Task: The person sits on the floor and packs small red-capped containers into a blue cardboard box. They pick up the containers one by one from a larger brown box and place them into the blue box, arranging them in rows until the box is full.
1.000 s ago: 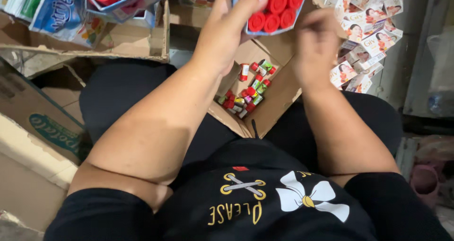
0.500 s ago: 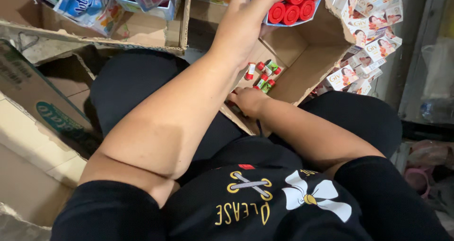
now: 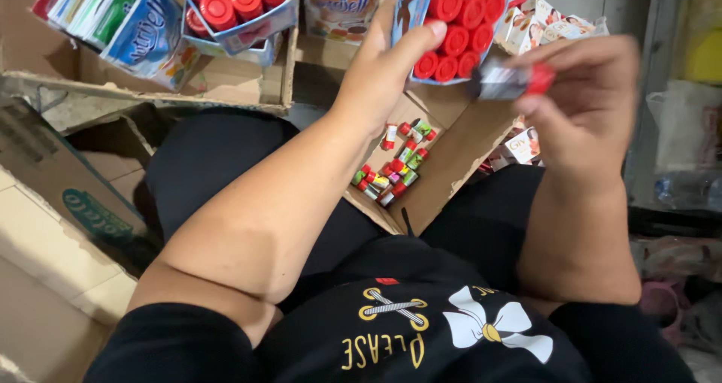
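Cardboard fills most of what we see: a big flat carton (image 3: 53, 202) along the left edge, another open carton (image 3: 226, 78) at the upper left holding bright packets and a small tray of red-capped bottles (image 3: 237, 3), and the open box (image 3: 451, 165) resting on our lap at centre frame. Stacked small soap boxes (image 3: 553, 26) sit at the upper right, partly hidden behind our right hand.

Our left hand (image 3: 383, 67), upper centre, is clamped on the edge of a blue tray (image 3: 417, 7) packed with red caps, thumb pressed over its front wall. Our right hand (image 3: 590, 101), at the right of the frame, pinches one small bottle (image 3: 508, 81) by its body, red cap pointing right, just beside the tray's lower corner. The two hands are apart, each closed on its own thing.

Loose little bottles (image 3: 391, 169) lie in a heap at the bottom of the lap box, below the tray.

Risk, as we judge it: the tray is held by one edge only, so a tilt could spill its bottles into the box. The pinched bottle is blurred; its grip looks light, and a knock against the tray corner could drop it.
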